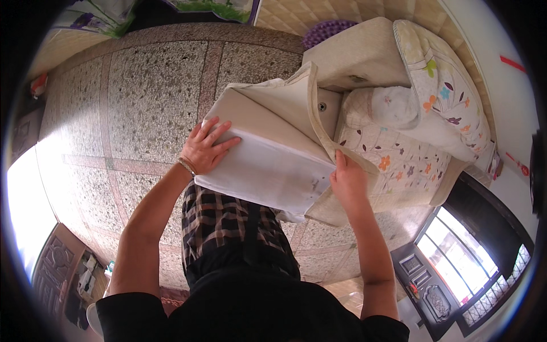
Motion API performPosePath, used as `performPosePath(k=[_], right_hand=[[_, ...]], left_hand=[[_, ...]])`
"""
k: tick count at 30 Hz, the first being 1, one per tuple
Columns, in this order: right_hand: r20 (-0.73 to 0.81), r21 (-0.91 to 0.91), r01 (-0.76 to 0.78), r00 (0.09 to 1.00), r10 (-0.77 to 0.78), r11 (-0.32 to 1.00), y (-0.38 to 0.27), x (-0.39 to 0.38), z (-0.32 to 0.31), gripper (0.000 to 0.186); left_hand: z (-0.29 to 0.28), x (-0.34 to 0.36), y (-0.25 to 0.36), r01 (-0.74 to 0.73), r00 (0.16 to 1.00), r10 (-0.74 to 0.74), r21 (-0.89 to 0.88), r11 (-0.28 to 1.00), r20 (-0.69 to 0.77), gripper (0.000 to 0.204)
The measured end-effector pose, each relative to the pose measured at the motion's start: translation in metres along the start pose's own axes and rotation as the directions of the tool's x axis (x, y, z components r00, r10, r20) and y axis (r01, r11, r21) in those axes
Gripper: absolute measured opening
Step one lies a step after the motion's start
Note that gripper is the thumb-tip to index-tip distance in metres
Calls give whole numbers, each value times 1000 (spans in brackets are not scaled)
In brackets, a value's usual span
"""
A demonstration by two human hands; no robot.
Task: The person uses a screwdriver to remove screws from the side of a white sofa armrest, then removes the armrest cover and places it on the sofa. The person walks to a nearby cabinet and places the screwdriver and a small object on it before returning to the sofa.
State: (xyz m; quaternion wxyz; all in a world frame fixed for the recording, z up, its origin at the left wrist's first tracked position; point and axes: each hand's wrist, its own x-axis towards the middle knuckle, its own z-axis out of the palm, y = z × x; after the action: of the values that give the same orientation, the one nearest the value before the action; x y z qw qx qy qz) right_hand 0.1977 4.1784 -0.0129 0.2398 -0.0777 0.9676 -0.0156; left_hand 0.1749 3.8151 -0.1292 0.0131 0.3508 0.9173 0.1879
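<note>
A large block-shaped cushion (262, 162), beige on top and white on the side facing me, is in front of my legs. My left hand (209, 147) rests on its left end with the fingers spread. A beige fabric cover (319, 114) with a thick seamed edge stands partly away from the block, leaving a gap between them. My right hand (348, 179) is closed on the edge of this cover at the block's right end. How far the cover reaches around the block's far side is hidden.
Right of the cushion is a beige sofa (359, 54) with a flower-patterned seat cover (393, 165) and a rolled white bundle (393, 108). A purple textured object (327, 33) lies behind its armrest. Speckled tile floor (154, 85) extends left. A dark carved door (427, 285) stands at lower right.
</note>
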Motion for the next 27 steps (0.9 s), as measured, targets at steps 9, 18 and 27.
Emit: performPosePath(k=[9,18,27], right_hand=[[-60,92,30,998,-24,995,7,-4,2,51],[-270,137,5,962,32,991,11,-5,30,46],[-273,255,-128,941,198,958,18,-14,41,34]], left_hand=[[0,-3,-2,28,1000,-29,13,1000,12,42],[1,-2,5,18,999,-19,23,1000,32,43],[6,41,65,-18,999,11,-151,988,-48,43]])
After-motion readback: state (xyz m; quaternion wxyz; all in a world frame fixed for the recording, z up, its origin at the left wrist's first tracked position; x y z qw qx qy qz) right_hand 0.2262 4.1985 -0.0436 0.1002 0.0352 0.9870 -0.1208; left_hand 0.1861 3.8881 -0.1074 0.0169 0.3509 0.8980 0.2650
